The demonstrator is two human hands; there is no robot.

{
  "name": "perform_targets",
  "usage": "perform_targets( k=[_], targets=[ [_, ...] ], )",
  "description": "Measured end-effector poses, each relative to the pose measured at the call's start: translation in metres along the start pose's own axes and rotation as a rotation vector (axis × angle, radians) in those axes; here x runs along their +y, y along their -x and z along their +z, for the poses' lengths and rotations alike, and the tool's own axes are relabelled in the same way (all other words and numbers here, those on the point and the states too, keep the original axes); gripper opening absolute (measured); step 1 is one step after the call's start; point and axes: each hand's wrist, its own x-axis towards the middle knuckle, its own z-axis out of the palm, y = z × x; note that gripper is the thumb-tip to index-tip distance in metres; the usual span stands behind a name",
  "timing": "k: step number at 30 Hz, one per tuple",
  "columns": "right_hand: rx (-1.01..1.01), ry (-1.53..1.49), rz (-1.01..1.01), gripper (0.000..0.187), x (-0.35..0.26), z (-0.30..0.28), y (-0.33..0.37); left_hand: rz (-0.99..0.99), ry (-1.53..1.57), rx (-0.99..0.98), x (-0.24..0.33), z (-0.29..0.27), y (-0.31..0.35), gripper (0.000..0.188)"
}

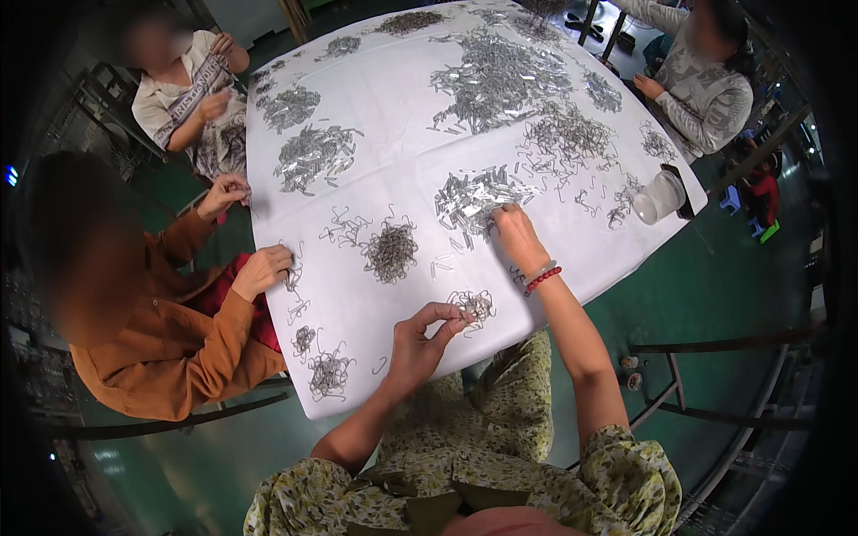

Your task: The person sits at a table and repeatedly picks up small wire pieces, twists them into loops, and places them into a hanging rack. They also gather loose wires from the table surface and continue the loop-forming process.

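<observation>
My left hand point(422, 344) is closed, thumb and forefinger pinched together at the edge of a small pile of bent wire hooks point(478, 305). What sits between those fingertips is too small to make out. Farther off, my right hand point(520, 239) reaches to the near right side of a heap of short shiny silver metal pieces point(469, 204). Its fingers are drawn together at the heap, and whatever they grip is hidden. A few dark hooks point(517, 275) lie beside my right wrist. To the left of the silver heap is a denser pile of hooks point(391, 252).
A white-covered table point(357, 192) carries more piles of hooks and silver pieces point(505, 76). A clear plastic tub point(660, 198) lies at the right edge. A person in an orange top point(170, 313) handles hooks at the left; other people sit at the far left and far right.
</observation>
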Motion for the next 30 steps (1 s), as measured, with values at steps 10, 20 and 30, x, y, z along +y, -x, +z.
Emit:
perform_targets(
  k=[10,20,30],
  targets=[
    [0.043,-1.035,0.372,0.016,-0.097,-0.104,0.081,0.177,-0.195,-0.028,0.005,0.002,-0.001,0.01],
    [0.347,-1.09,0.285,0.013,-0.153,-0.131,0.146,0.175,-0.028,-0.103,0.009,0.027,0.008,0.014],
    [0.276,-1.3,0.329,0.011,-0.159,-0.14,0.152,0.096,0.072,-0.177,0.015,0.018,0.015,0.013]
  ],
)
